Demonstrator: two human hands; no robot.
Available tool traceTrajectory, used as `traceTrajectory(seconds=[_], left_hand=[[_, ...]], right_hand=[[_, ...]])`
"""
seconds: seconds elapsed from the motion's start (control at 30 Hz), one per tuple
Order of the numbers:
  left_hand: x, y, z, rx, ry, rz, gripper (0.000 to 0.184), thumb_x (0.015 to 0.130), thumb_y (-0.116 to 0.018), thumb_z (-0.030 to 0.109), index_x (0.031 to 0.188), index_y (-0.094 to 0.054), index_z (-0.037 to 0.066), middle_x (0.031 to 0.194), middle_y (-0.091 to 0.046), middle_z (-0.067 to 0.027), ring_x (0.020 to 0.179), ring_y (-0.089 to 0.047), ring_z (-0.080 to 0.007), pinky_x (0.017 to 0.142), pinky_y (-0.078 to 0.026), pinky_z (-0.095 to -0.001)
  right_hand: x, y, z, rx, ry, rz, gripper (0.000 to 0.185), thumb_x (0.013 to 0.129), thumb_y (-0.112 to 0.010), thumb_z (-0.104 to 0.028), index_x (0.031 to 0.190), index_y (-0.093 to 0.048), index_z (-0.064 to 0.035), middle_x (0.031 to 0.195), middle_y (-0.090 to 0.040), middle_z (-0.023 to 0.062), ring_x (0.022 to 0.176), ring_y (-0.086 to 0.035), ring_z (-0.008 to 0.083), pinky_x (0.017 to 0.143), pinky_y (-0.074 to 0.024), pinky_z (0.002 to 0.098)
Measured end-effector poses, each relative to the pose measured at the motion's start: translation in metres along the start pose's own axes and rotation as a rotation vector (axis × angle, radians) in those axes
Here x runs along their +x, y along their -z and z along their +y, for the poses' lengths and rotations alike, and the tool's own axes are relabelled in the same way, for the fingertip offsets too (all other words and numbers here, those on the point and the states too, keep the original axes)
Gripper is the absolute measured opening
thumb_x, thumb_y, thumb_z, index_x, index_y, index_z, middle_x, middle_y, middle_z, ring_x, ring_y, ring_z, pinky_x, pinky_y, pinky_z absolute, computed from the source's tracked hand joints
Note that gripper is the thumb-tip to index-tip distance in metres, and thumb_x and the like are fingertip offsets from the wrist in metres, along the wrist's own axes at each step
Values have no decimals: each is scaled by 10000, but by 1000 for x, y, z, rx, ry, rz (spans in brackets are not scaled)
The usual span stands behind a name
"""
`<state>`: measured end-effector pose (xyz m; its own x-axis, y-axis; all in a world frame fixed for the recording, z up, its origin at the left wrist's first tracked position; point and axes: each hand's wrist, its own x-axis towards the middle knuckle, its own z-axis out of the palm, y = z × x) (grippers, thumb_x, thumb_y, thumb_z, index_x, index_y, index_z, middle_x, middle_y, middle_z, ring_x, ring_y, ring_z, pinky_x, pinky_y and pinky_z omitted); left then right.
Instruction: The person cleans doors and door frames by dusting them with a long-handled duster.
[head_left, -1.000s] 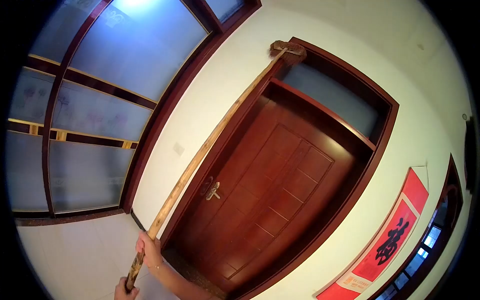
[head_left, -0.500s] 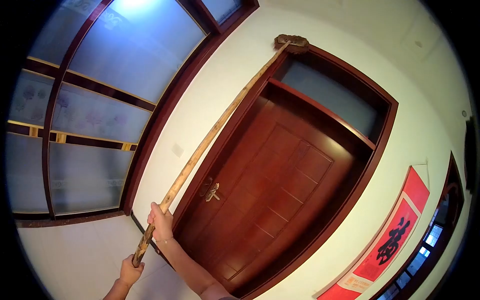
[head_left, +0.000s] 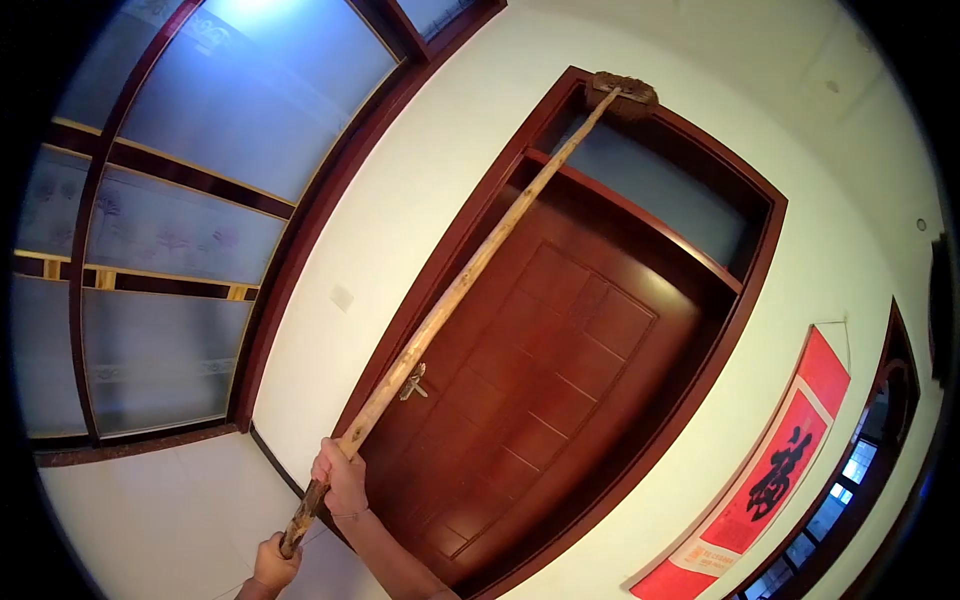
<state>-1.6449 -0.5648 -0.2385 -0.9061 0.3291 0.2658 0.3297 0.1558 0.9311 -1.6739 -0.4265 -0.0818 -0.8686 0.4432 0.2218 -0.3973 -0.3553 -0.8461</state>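
A long-handled mop with a wooden pole (head_left: 482,262) slants up across the view. Its shaggy brown head (head_left: 637,98) rests against the top of the dark red door frame (head_left: 722,148). My right hand (head_left: 343,480) is wrapped round the lower pole, just above its dark, rough-barked stretch. Below it, my left hand (head_left: 275,563) grips the butt end of the pole. Behind the pole is a closed red-brown door (head_left: 560,370) with a metal handle (head_left: 414,383), and over the door sits a frosted pane (head_left: 650,185).
To the left stands a frosted glass partition (head_left: 190,235) with dark frames. A red hanging scroll (head_left: 770,475) with black writing is on the wall to the right, near a dark-framed window (head_left: 835,495). A switch plate (head_left: 342,297) shows beside the door. Pale floor (head_left: 160,510) lies below.
The mop head has moved right along the top of the door frame, away from its upper left corner. Both hands, still on the pole, have shifted right and a little lower in view.
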Motion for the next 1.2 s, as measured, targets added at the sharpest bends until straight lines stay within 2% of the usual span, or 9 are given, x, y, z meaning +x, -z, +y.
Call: traceTrajectory(seconds=[0.1, 0.17, 0.37, 0.63, 0.7, 0.8, 0.87, 1.0, 1.2], left_hand=[[2, -7, 3, -9, -36, -36, 216, 690, -651, 129, 776, -528, -27, 628, -568, -172, 579, -583, -296, 568, -463, -358], [5, -11, 13, -7, -110, -30, 204, 705, -661, 130, 755, -528, -16, 624, -581, -199, 610, -614, -350, 562, -482, -370], [18, -32, 12, 62, -141, -58, 222, 701, -670, 151, 758, -527, -8, 622, -572, -217, 641, -577, -413, 548, -468, -436], [25, -50, 13, 92, -123, -213, 253, 699, -664, 167, 836, -544, -8, 698, -592, -214, 700, -588, -408, 616, -475, -424], [30, -50, 12, 81, -131, -240, 255, 701, -664, 168, 848, -544, -4, 708, -594, -215, 712, -589, -406, 623, -475, -427], [31, -65, 14, 47, -164, -255, 252, 702, -662, 166, 857, -548, 2, 724, -597, -216, 719, -586, -409, 635, -473, -439], [37, -69, 12, 20, -289, -162, 209, 682, -668, 159, 780, -541, 25, 662, -584, -197, 641, -566, -408, 560, -454, -466], [65, -66, 3, 70, -389, -168, 203, 679, -666, 162, 766, -537, 32, 663, -585, -189, 632, -561, -408, 545, -447, -467], [98, -46, 18, 71, -358, -275, 203, 669, -670, 160, 744, -522, 43, 632, -574, -175, 614, -559, -397, 537, -438, -473]], right_hand=[[-5, 8, -13, -37, 27, 42, 190, 855, -535, -105, 702, -423, -105, 547, -382, -18, 446, -382, 101, 431, -330, 246], [-5, 17, -22, 46, 74, -24, 171, 860, -530, -105, 721, -430, -104, 542, -370, -20, 444, -380, 103, 429, -328, 248], [-11, 30, -46, 62, 84, 63, 153, 864, -517, -91, 734, -438, -104, 547, -365, -12, 443, -376, 109, 437, -329, 254], [-14, 54, -63, 70, 141, 104, 78, 862, -512, -92, 801, -470, -118, 570, -385, -9, 456, -381, 114, 464, -340, 258], [-8, 58, -67, 87, 179, 24, 64, 863, -525, -122, 813, -488, -134, 564, -381, -12, 456, -381, 117, 469, -338, 262], [-12, 67, -82, 84, 191, 31, 68, 863, -539, -151, 814, -492, -149, 559, -378, -12, 459, -378, 116, 472, -334, 262], [-8, 68, -85, 81, 201, 51, 68, 863, -540, -155, 814, -494, -154, 557, -376, -13, 461, -378, 116, 469, -331, 263], [12, 66, -96, 55, 239, 65, 74, 867, -539, -164, 817, -487, -149, 564, -386, -8, 465, -383, 121, 464, -340, 276], [42, 55, -148, -127, 453, 307, 108, 863, -541, -162, 841, -457, -97, 603, -425, 25, 482, -431, 147, 468, -401, 298]])
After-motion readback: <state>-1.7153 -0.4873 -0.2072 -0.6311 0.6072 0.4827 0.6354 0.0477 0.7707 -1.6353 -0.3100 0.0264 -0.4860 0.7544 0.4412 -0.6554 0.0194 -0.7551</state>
